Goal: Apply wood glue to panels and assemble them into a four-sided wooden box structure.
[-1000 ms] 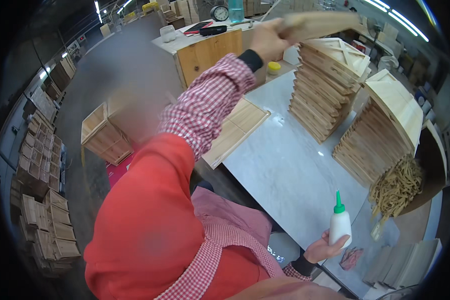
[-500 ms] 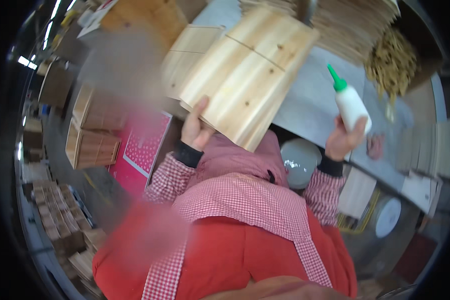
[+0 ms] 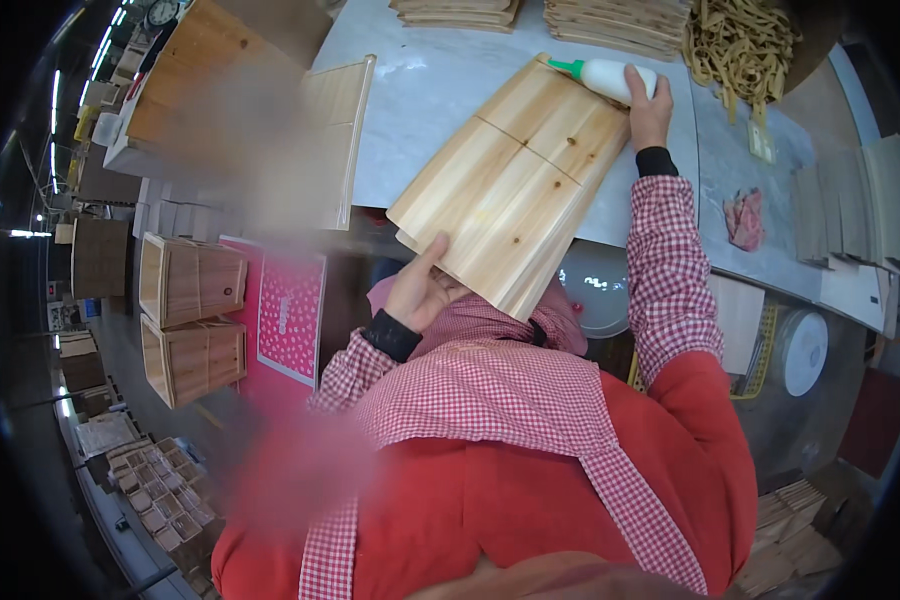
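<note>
A fanned stack of tapered pale wooden boards [image 3: 500,190], with a groove across the top one and a few dark knots, rests partly on the grey table [image 3: 420,95] and juts over its near edge. My left hand [image 3: 422,296] grips the stack's near left edge, thumb on top and fingers beneath. In my right hand [image 3: 651,112] is a white squeeze bottle [image 3: 606,77] with a green nozzle. It lies nearly level over the stack's far end, its nozzle pointing left at the far edge of the top board.
Another grooved board [image 3: 335,110] lies on the left. Stacked boards [image 3: 620,25] and a box of tan strips [image 3: 740,50] stand along the back. A pink cloth [image 3: 743,219] sits on the right. Wooden boxes [image 3: 195,360] stand at far left, beside a pink patterned panel [image 3: 292,320].
My right hand has carried the bottle up and left to the stack's far end, tipping it from upright to nearly level. The stack has come down toward the table, still in my left hand.
</note>
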Demonstrator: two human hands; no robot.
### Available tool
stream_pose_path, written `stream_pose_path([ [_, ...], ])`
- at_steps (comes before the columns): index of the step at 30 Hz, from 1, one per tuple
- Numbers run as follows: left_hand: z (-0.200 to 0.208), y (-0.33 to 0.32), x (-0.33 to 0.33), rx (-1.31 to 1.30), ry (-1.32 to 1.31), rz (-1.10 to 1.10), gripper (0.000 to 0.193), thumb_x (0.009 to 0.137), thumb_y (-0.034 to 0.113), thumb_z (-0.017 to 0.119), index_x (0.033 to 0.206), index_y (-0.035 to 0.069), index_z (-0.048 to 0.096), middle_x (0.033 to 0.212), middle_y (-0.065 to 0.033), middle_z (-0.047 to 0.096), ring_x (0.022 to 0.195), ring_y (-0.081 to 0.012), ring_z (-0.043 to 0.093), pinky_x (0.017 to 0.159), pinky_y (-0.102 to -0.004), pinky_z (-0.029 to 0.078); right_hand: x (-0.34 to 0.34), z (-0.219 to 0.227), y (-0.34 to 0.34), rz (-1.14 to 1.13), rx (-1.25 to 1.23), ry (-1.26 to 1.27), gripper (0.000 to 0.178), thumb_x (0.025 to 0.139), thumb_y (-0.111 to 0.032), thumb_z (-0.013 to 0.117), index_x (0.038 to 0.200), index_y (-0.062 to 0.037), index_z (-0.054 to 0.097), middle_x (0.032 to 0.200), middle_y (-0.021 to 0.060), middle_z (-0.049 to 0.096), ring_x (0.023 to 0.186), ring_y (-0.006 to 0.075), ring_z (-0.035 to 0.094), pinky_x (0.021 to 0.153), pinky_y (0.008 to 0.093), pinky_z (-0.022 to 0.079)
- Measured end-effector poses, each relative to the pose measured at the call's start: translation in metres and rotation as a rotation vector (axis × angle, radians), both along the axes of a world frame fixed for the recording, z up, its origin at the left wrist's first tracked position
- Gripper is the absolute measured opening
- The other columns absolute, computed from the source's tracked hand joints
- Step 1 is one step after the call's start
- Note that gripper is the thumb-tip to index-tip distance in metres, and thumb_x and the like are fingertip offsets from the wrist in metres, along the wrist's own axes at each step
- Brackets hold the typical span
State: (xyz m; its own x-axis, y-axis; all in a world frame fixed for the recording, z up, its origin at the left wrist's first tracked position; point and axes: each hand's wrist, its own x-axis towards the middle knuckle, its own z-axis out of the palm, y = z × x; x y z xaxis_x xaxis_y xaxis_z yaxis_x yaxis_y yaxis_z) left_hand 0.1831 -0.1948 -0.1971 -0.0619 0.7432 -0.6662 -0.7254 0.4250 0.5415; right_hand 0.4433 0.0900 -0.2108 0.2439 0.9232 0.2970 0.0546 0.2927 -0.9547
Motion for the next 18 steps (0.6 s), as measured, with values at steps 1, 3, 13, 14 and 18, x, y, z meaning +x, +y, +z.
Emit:
stream_pose_path([
  [1, 0.002, -0.003, 0.002, -0.011, -0.018, -0.026, 0.054, 0.093, 0.028, 0.060, 0.134, 0.001, 0.037, 0.132, -0.0157, 0.047, 0.118, -0.0290, 0.052, 0.098, -0.0497, 0.045, -0.004, 0.006, 0.001, 0.064, -0.050, 0.014, 0.043, 0.086, -0.034, 0.067, 0.107, 0.0022, 0.055, 0.096, 0.0121, 0.060, 0.089, 0.0184, 0.058, 0.076, 0.0309, 0.049],
  [3, 0.007, -0.006, 0.006, -0.033, -0.056, -0.082, 0.055, 0.094, 0.029, 0.058, 0.135, 0.001, 0.035, 0.134, -0.0167, 0.045, 0.120, -0.0303, 0.050, 0.098, -0.0529, 0.044, -0.012, 0.007, 0.002, 0.128, -0.104, 0.025, 0.045, 0.086, -0.035, 0.066, 0.109, 0.0018, 0.055, 0.095, 0.0117, 0.060, 0.088, 0.0181, 0.057, 0.076, 0.0296, 0.048],
  [13, 0.014, -0.053, 0.000, 0.032, -0.085, 0.048, 0.060, 0.093, 0.024, 0.060, 0.140, 0.004, 0.029, 0.137, -0.0151, 0.043, 0.126, -0.0309, 0.045, 0.101, -0.0554, 0.040, -0.077, 0.007, -0.027, 0.305, -0.090, 0.258, 0.041, 0.085, -0.033, 0.066, 0.105, 0.0008, 0.054, 0.096, 0.0122, 0.060, 0.081, 0.0209, 0.063, 0.062, 0.0300, 0.057],
  [14, 0.011, -0.055, -0.002, 0.028, -0.096, 0.083, 0.061, 0.092, 0.023, 0.061, 0.140, 0.005, 0.028, 0.137, -0.0147, 0.043, 0.126, -0.0311, 0.045, 0.101, -0.0552, 0.040, -0.081, 0.007, -0.030, 0.312, -0.058, 0.253, 0.041, 0.085, -0.033, 0.066, 0.106, 0.0008, 0.053, 0.097, 0.0126, 0.060, 0.081, 0.0220, 0.064, 0.062, 0.0302, 0.058],
  [18, -0.008, -0.050, -0.003, 0.023, 0.056, 0.151, 0.068, 0.092, 0.020, 0.061, 0.145, 0.007, 0.021, 0.142, -0.0150, 0.039, 0.128, -0.0316, 0.043, 0.101, -0.0549, 0.041, -0.081, 0.020, -0.043, 0.275, -0.128, 0.385, 0.047, 0.088, -0.030, 0.063, 0.119, -0.0003, 0.046, 0.103, 0.0143, 0.062, 0.097, 0.0243, 0.064, 0.069, 0.0349, 0.058],
])
